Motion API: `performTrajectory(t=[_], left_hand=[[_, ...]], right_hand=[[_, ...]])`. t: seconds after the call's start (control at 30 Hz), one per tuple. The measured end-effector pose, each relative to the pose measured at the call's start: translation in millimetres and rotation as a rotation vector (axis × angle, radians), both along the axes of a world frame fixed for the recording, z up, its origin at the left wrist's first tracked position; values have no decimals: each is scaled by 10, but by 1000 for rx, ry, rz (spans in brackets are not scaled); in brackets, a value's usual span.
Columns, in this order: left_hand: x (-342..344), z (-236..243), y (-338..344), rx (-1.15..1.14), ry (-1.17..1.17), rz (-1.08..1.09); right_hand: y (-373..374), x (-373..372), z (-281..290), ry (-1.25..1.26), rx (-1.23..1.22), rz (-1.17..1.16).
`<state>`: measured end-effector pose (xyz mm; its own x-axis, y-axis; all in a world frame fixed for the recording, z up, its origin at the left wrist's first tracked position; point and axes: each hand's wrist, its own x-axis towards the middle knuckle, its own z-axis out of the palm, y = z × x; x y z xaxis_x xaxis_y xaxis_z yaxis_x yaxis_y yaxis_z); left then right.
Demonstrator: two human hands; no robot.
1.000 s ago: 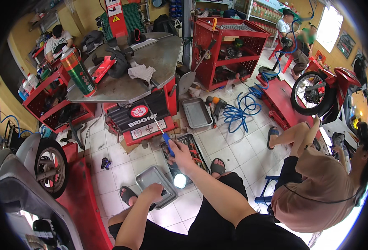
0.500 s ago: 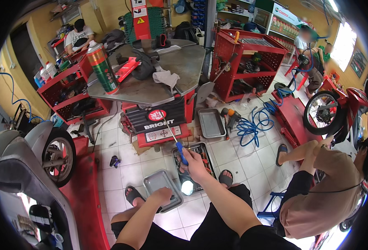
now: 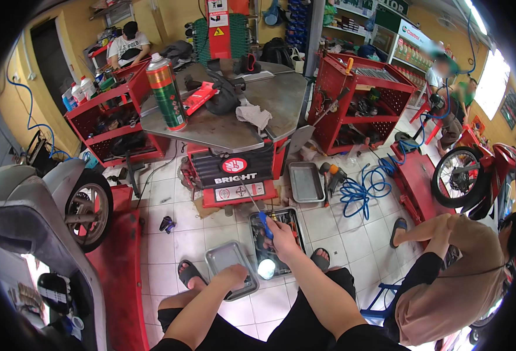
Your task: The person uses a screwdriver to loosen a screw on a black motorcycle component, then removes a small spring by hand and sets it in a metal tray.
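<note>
My right hand [image 3: 283, 237] is closed around the blue handle of a screwdriver [image 3: 265, 224]. Its thin metal shaft points up and away, toward the front of the red and black machine. Below that hand lies a tool tray [image 3: 297, 225] with several tools in it. A bright white round spot [image 3: 266, 269] glows at the tray's near left corner; I cannot make out what it is. My left hand [image 3: 233, 276] is closed, low over a grey metal tray [image 3: 216, 253]. Its fingers face away, so anything in them is hidden.
A metal table [image 3: 223, 130] carries a spray can [image 3: 166, 93] and a white rag [image 3: 254, 116]. Another grey tray [image 3: 306, 182], a heat gun [image 3: 332, 175] and a coiled blue hose [image 3: 364, 190] lie on the floor. A seated person [image 3: 445, 292] is at right, a motorcycle [image 3: 30, 216] at left.
The view has turned slightly left, shifting the scene rightward and down. The screwdriver's shaft has dipped a little, and my right hand still grips it. My left hand stays over the grey tray.
</note>
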<state>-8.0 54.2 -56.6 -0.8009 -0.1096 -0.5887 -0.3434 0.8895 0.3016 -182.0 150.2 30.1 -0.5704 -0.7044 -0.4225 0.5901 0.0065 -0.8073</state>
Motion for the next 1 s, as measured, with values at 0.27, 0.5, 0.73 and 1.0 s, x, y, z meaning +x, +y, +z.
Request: performTrajectory(t=[0.27,0.5,0.73,1.0], left_hand=[[59,-87,-19,13,128,41],[47,94,3,-3,196,22],[-14,243,2,13,70,20],[24,189,40,21,29,20]], right_hand=[[-28,48,-82,73,99,40],[36,74,-209,160,-25,334],[-41,227,-156,117,63,564],[-84,303,28,140,-135,529]])
